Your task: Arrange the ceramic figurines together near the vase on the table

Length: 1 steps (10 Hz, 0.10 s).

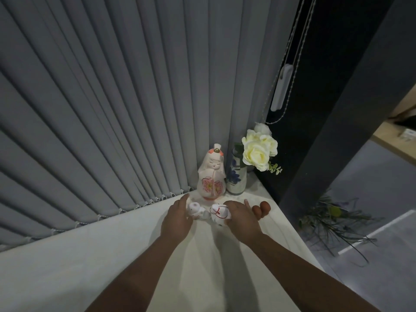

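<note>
A blue-and-white vase [236, 176] with cream roses [257, 149] stands in the far right corner of the white table [112, 255]. Right beside it, on its left, stands a tall white doll figurine [211, 174] with pink flowers. In front of the doll my left hand [177, 218] holds a small white figurine [195, 209]. My right hand [242, 216] grips a small white animal figurine [218, 213] with a red cord. The two small figurines sit close together, almost touching. Whether they rest on the table is hidden by my fingers.
Grey vertical blinds [112, 109] hang right behind the table's far edge. A dark pillar [315, 131] with a bead cord stands behind the vase. The table's right edge drops to a grey floor with a leafy plant [333, 221].
</note>
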{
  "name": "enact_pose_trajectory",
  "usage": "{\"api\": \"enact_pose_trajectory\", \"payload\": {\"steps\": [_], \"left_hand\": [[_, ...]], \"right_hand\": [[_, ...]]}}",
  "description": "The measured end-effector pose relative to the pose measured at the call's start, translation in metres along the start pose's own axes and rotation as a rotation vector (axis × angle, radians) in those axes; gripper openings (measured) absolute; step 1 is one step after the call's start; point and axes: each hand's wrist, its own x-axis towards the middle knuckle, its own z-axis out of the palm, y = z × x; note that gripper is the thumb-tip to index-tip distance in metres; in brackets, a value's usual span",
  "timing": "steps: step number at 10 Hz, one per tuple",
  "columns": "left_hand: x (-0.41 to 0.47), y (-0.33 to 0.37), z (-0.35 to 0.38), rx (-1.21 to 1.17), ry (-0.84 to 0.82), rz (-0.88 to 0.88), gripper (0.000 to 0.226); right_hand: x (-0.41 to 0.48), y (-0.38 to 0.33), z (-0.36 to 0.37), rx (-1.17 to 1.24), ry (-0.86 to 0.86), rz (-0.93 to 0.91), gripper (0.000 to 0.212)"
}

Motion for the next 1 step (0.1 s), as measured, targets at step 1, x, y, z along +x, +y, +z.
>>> {"api": "enact_pose_trajectory", "payload": {"steps": [1], "left_hand": [[-0.0181, -0.0022, -0.0032, 0.040, 0.034, -0.018, 0.068]], "right_hand": [[-0.0038, -0.0048, -0.0104, -0.063, -0.033, 0.011, 0.046]]}}
